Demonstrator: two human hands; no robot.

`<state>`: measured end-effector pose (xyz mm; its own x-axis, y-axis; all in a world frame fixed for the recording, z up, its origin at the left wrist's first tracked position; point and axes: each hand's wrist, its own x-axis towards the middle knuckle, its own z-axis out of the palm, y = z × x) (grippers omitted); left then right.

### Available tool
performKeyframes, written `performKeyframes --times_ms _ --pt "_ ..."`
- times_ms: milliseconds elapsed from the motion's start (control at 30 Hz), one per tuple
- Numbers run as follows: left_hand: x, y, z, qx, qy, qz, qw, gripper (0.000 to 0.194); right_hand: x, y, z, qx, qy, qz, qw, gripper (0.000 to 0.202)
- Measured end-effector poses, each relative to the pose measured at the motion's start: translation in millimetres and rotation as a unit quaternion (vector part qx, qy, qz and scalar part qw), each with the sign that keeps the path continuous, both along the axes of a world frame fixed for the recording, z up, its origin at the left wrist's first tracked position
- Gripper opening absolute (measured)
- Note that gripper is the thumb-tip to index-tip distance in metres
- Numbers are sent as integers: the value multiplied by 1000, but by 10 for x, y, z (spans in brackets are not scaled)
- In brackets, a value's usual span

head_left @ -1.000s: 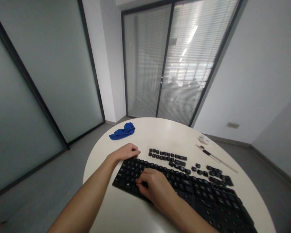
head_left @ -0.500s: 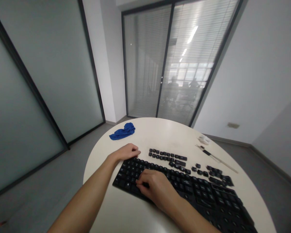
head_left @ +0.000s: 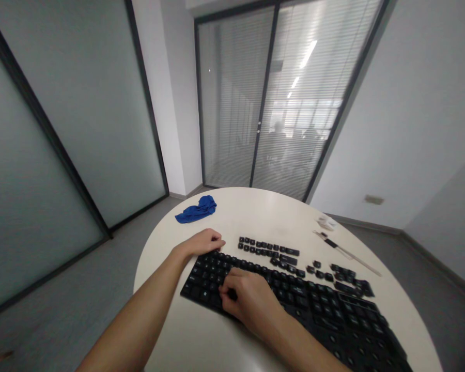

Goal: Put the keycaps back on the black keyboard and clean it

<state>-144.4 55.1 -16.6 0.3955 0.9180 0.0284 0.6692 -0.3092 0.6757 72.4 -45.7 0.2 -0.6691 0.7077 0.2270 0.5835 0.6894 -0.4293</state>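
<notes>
A black keyboard (head_left: 213,266) lies slanted across the round table, with keycaps on its left part and bare key sockets towards its near right. At its far left corner rests my left hand (head_left: 202,243), the fingers curled against the edge. Over the near row of keys, my right hand (head_left: 248,293) is closed, its thumb and forefinger in a pinch. Whatever lies between those fingertips is hidden. Beyond the keyboard, loose keycaps (head_left: 269,250) stand in two rows, and more loose keycaps (head_left: 344,276) are grouped at the right.
A crumpled blue cloth (head_left: 197,210) lies at the table's far left. Towards the right edge are a thin brush-like tool (head_left: 343,250) and a small whitish item (head_left: 326,223). The pale round table (head_left: 251,206) stands near glass partitions (head_left: 232,113).
My right hand has shifted very slightly to the right, its fingers still pinched. My left hand and the loose keycaps have stayed in place.
</notes>
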Motion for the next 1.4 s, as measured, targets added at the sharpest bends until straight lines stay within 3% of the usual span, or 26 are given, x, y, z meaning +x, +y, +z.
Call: performKeyframes --times_ms 267,600,933,1400 --pt "-6 -7 14 6 -1 -7 1000 38 14 11 -46 2 16 18 1000 14" --pt "-23 9 -8 6 -1 -7 1000 38 18 3 65 -26 -1 -20 999 13" --pt "-12 7 -17 2 -2 -4 1000 36 43 40 -36 -17 34 36 999 17" --pt "-14 7 -18 -1 -2 -2 1000 37 21 23 32 -34 18 -18 999 13"
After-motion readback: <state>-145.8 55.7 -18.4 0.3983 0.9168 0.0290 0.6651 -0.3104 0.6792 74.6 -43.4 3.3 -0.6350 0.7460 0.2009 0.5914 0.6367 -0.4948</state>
